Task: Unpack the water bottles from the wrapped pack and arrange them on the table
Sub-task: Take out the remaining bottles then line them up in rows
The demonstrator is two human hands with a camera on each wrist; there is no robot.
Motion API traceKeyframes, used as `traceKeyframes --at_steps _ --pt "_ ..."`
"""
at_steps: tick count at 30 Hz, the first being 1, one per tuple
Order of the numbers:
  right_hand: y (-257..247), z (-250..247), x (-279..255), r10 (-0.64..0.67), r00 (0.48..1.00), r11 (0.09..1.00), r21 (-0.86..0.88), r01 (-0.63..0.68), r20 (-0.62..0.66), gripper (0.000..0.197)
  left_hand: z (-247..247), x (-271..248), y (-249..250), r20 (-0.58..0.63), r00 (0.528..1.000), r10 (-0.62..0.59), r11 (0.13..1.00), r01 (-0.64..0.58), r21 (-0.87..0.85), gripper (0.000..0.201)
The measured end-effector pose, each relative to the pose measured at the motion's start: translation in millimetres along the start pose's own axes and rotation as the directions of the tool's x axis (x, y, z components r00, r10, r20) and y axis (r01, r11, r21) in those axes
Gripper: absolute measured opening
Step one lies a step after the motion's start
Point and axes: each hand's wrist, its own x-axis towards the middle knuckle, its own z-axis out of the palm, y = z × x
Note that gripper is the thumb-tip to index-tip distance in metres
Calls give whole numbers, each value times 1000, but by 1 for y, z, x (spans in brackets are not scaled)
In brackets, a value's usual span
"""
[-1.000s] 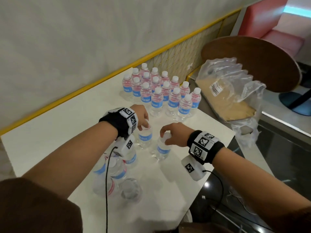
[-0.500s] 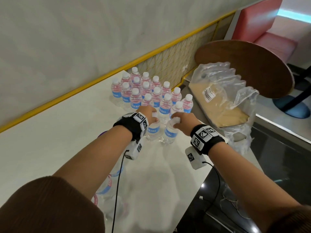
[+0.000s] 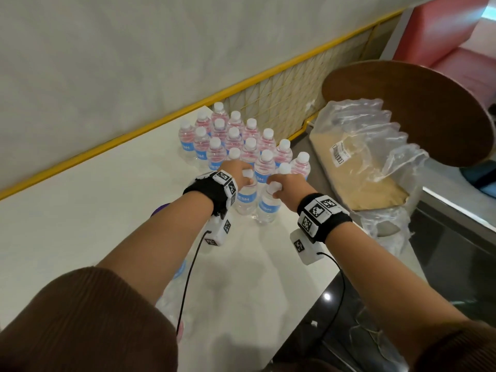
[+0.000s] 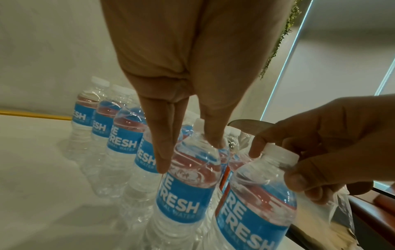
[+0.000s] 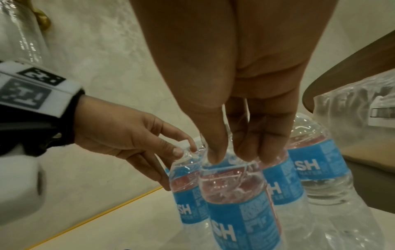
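Water bottles (image 3: 243, 140), filled, stand grouped; left hand (image 3: 236, 173) and right hand (image 3: 288, 183) fingers each pinch one's cap.

You see round dark-brown wooden tabletop (image 3: 418, 108) beyond white table's right edge. Pink upholstered seat (image 3: 451, 30) behind it, top right. Yellow metal rail (image 3: 188, 110) along pale grey wall (image 3: 134, 49), past table's far edge. Glossy black floor (image 3: 456, 264) lower right.
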Motion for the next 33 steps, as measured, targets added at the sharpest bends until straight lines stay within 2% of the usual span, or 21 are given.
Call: traceKeyframes --at_steps 9,14,18,20,22,25,29,33 --pt "0 2 3 -56 998 998 -10 56 -9 39 2 9 9 -2 1000 7 998 -6 65 44" --pt "-1 5 0 -47 998 999 17 48 -37 38 1 2 8 -8 1000 -7 998 7 66 50" --pt "-2 9 -12 -7 1000 1000 17 8 -21 57 -7 -25 -4 23 999 -26 997 25 68 66" --pt "-8 12 -22 -20 998 1000 19 22 -57 62 -16 -48 -17 39 998 -53 996 50 80 60" --pt "-19 17 -36 -57 995 997 49 61 -82 58 -23 -75 -36 53 996 -76 995 73 64 52" --pt "-48 29 -63 -136 991 987 89 136 1 44 -25 -118 -69 43 993 -114 993 114 5 47" --pt "-94 57 -97 -249 954 967 106 234 167 34 -26 -166 -113 -16 988 -156 985 154 -79 42" --pt "-127 88 -119 -285 933 957 110 267 220 32 -24 -204 -152 -126 977 -170 979 154 -130 41"
